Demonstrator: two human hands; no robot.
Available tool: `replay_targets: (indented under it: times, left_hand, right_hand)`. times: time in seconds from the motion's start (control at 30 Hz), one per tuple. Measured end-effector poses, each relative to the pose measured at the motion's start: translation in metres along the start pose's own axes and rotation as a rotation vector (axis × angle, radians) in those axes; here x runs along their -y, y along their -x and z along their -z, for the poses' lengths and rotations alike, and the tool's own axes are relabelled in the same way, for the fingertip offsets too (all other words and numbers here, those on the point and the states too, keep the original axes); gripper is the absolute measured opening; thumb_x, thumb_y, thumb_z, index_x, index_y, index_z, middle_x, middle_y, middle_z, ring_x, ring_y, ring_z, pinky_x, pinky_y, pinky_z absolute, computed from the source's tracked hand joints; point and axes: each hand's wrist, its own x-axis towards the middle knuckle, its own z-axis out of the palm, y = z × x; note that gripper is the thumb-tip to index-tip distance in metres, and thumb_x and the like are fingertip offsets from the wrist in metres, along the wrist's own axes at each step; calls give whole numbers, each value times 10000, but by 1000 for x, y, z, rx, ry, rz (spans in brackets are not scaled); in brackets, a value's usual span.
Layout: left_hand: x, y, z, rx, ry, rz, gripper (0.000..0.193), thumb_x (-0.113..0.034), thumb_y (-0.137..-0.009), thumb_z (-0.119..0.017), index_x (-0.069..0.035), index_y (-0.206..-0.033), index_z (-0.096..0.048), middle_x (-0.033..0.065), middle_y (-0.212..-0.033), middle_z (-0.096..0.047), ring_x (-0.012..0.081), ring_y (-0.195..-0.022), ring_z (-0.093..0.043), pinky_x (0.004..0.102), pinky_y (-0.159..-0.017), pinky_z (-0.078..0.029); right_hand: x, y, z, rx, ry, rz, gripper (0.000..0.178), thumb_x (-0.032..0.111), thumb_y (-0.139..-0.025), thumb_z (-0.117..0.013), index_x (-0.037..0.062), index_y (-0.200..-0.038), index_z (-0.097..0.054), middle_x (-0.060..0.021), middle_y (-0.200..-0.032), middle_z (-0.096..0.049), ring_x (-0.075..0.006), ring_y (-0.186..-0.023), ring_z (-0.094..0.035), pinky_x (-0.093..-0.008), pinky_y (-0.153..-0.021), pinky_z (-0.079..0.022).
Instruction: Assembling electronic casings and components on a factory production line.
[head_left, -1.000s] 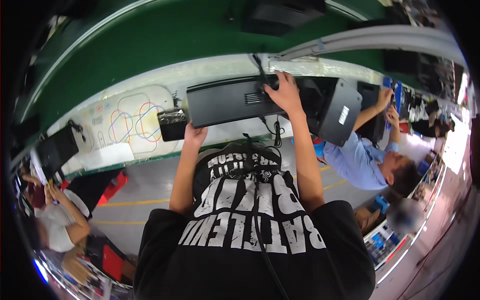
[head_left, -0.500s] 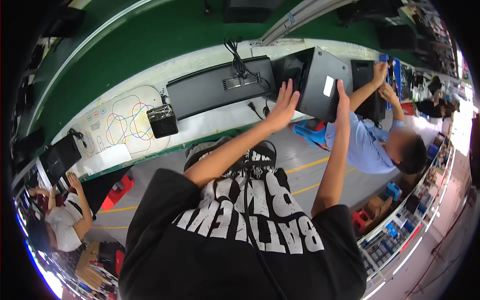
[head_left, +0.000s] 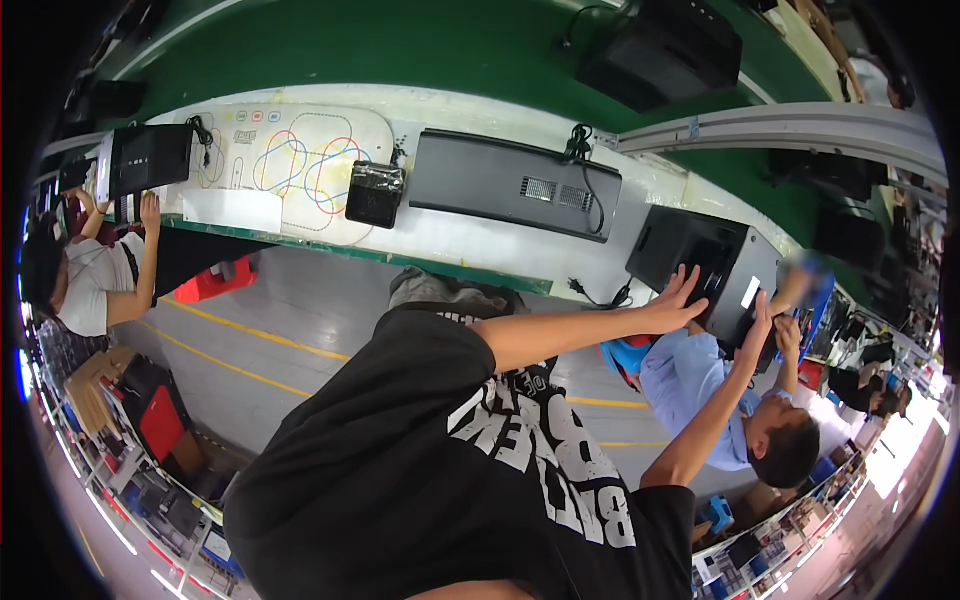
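Note:
A black box-shaped appliance (head_left: 690, 248) with a glossy front and a dark grey side rests on the bench to my right. On its grey side is a white label (head_left: 750, 292). My left hand (head_left: 680, 302) lies against the glossy front near the lower edge, fingers spread. Along the near edge of the grey side, my right hand (head_left: 755, 330) rests with straight fingers. Left of the appliance lies a long dark grey housing (head_left: 510, 185) with vent grilles and a black cord (head_left: 597, 185) across its end.
A small black box (head_left: 375, 194) sits beside a mat printed with coloured loops (head_left: 290, 150). A plugged cord (head_left: 600, 295) lies by the front edge. A co-worker in light blue (head_left: 700, 390) is close on my right; another in white (head_left: 105, 285) works at far left. A metal beam (head_left: 780, 125) crosses behind.
My view has turned right. The appliance, tilted between my hands before, now sits lower and more level on the bench. Both hands remain against it.

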Motion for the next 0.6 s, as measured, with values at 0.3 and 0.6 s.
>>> replay_targets:
  times: [0.3,0.6]
  left_hand:
    - [5,131,167,223,108,-13,208,-162,-941,-559,-8,-1033,-663,81,-946,-696,142,-905,-642,292,-829,-501]
    - [41,250,437,-993,-482,94,186,-66,-882,-522,-1,-950,-682,133,-858,-679,194,-711,-650,294,-621,-509]
  right_hand:
    - [36,58,-59,-656,710,776,289,129,-897,-657,-51,-1116,-600,-143,-1056,-641,-224,-993,-605,-333,-898,-460]
    - [17,154,-317,32,173,686,96,12,-866,-648,-9,-958,-629,-85,-891,-653,-135,-751,-592,-258,-715,-483]
